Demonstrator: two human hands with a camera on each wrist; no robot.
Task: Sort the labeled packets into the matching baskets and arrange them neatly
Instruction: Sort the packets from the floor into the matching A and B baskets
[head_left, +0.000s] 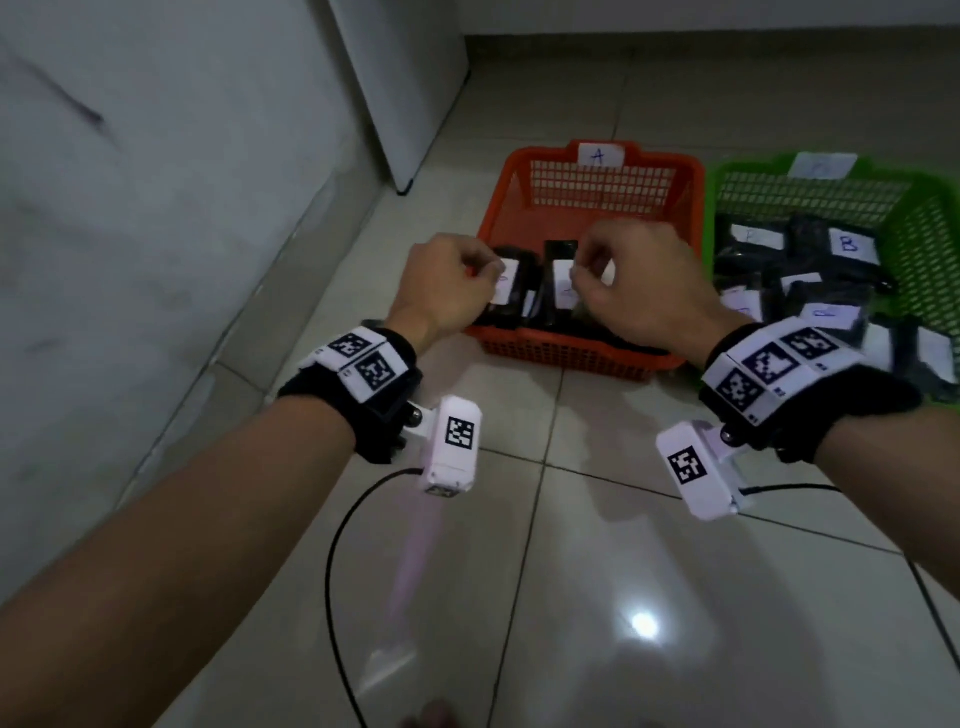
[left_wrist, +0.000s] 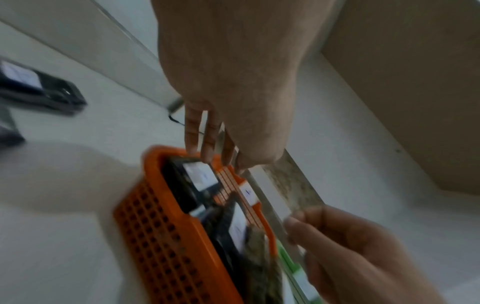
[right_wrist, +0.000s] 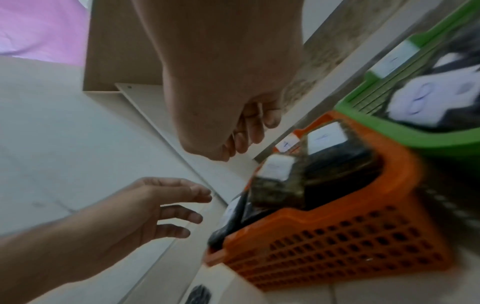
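Note:
An orange basket (head_left: 670, 171) tagged A holds dark packets with white labels (head_left: 511, 291), several standing along its near side. To its right, a green basket (head_left: 930, 218) is filled with dark packets labeled B (head_left: 849, 244). Both hands hover over the near edge of the orange basket. My left hand (head_left: 488, 270) is at the basket's left corner, fingers relaxed and holding nothing; the left wrist view shows its fingers (left_wrist: 207, 148) pointing down above a labeled packet (left_wrist: 200, 176). My right hand (head_left: 587, 270) hangs loosely curled and holds nothing (right_wrist: 246, 135), just above a standing packet (right_wrist: 275, 170).
A grey wall (head_left: 130, 208) runs along the left, and a white cabinet (head_left: 405, 78) stands behind the orange basket. More dark packets (left_wrist: 39, 90) lie on the tiled floor. Black cables (head_left: 337, 545) trail from the wrist cameras.

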